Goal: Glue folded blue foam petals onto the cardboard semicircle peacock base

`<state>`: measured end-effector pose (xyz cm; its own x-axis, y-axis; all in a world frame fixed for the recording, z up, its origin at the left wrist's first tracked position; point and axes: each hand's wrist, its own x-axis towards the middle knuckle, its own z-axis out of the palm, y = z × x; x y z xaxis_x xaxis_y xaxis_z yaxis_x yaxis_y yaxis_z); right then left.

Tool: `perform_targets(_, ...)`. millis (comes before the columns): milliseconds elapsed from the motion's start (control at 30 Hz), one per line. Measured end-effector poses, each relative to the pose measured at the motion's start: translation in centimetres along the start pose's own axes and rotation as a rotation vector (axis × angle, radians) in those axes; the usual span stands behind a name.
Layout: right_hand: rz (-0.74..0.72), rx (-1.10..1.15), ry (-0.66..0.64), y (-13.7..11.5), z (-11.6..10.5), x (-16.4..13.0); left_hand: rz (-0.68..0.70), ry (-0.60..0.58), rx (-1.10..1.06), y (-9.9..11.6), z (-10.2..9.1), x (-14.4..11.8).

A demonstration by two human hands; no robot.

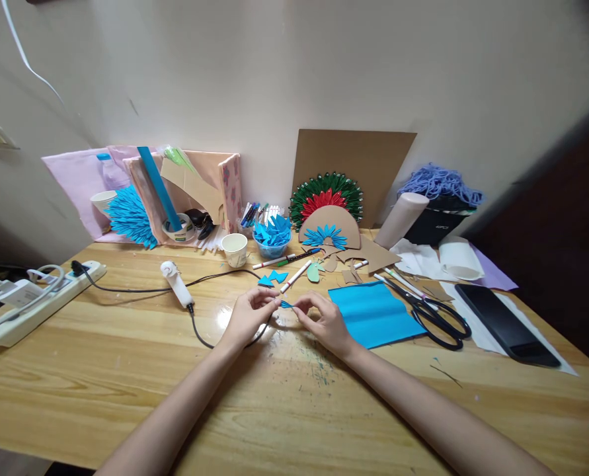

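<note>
Between my two hands, over the middle of the table, is a small folded blue piece [286, 305], paper or fabric. My left hand [252, 316] pinches its left end between thumb and fingers. At its right end, my right hand [324, 320] pinches the pointed tip. Just beyond my hands lie loose blue cut pieces [273, 278] and a white marker [295, 276]. A blue sheet [373, 312] lies flat right of my right hand. Farther back, a cardboard half-circle [330, 220] carries a fan of blue petals [325, 237].
Black scissors [440, 320] and a phone [507, 324] lie at the right. A white glue gun [176, 284] with a black cord rests left of my hands, near a power strip [46, 304]. A paper cup [235, 250] and a bowl of blue pieces [272, 248] stand behind.
</note>
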<state>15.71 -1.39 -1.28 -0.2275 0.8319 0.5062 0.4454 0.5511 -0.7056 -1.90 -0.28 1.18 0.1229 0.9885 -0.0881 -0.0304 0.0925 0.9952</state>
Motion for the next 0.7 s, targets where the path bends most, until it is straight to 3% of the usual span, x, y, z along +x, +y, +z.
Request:
perform_targets(300, -0.022, -0.033, 0.008, -0.2, 0.0, 0.0, -0.037, -0.047, -0.004, -1.4, 0.2, 0.3)
perform_targets(700, -0.029, -0.012, 0.011, 0.0, 0.2, -0.1, 0.004, -0.029, 0.052, -1.3, 0.2, 0.3)
